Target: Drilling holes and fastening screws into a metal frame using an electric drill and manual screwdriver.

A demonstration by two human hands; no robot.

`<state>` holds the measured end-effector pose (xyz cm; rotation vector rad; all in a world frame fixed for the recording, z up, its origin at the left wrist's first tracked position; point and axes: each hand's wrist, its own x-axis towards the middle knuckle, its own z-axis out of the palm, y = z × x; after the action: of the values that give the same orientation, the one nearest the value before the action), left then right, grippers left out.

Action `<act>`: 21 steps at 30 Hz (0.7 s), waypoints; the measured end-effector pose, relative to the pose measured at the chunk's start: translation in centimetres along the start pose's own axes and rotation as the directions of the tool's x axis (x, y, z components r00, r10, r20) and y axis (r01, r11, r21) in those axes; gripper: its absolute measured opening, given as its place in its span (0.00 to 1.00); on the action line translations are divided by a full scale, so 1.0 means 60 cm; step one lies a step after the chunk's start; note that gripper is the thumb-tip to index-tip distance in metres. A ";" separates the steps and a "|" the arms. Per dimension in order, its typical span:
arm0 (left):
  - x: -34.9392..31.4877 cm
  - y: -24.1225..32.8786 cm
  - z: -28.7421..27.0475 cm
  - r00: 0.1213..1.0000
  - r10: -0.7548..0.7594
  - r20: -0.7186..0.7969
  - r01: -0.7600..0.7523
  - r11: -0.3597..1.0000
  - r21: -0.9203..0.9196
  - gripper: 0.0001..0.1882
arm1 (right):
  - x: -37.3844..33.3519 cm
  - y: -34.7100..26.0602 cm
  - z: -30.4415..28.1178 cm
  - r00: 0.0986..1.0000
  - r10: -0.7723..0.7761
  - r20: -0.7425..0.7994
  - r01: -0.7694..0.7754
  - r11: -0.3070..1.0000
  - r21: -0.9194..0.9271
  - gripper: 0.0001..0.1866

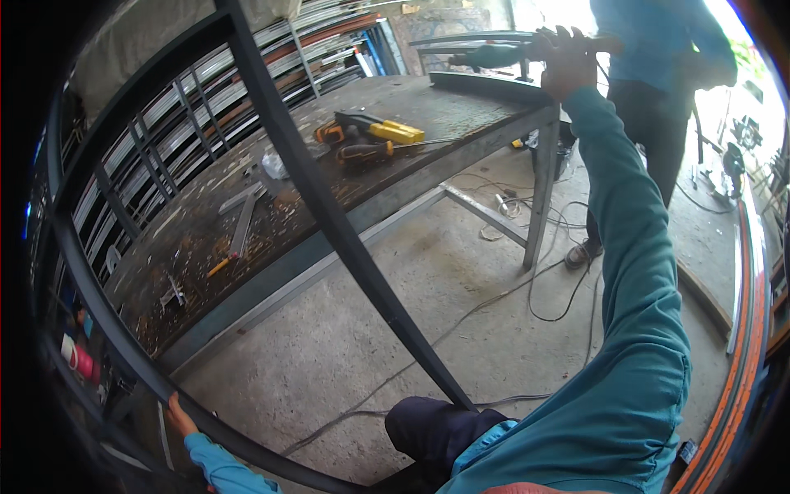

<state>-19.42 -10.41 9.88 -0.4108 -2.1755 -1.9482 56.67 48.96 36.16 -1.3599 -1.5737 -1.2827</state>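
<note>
The person is holding up a big dark metal frame, painted w/ a dull blue-grey coat, made of flat bars: a long outer bar is curving along the left and near side, a straight bar is running diagonally from the far top down to the near middle, and short upright bars are filling the left part. The frame is standing between the person and the workbench, tilted, w/ its far end over the bench's right corner.

Left hand is closing around the near-left curved bar, fingers mostly hidden behind the metal, so only the back of the hand is showing. Right hand is reaching far right at arm's length, gripping the frame's far end tight; the sleeve is teal, soft fabric.

The bench top is looking rusty and scarred, w/ a yellow-black power tool and small scraps lying on it; details are hard to make out. Another person is standing far right, cut off at the top edge. Thin cables are trailing over the rough concrete floor.
</note>
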 end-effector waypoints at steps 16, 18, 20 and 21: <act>-0.012 0.014 0.002 0.995 0.100 -0.011 -0.097 0.986 0.136 0.31 | -0.044 0.115 0.054 0.978 -0.201 -0.053 0.208 0.930 0.302 0.23; -0.010 0.012 -0.010 0.999 0.040 0.020 -0.041 0.996 0.073 0.30 | -0.054 0.120 0.006 0.985 -0.120 0.125 0.089 0.970 0.226 0.25; -0.036 0.032 0.023 1.000 -0.008 0.023 0.007 0.998 0.054 0.30 | -0.067 0.137 -0.025 0.963 0.050 0.266 -0.131 0.946 0.298 0.29; -0.051 0.048 0.014 0.998 -0.054 -0.012 0.055 0.997 0.047 0.29 | -0.064 0.122 -0.065 0.942 0.068 0.329 -0.196 0.907 0.374 0.36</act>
<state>-15.54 -9.51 11.49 -0.3358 -2.2437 -1.9173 64.22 43.84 35.46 -1.4129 -1.7959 -0.6303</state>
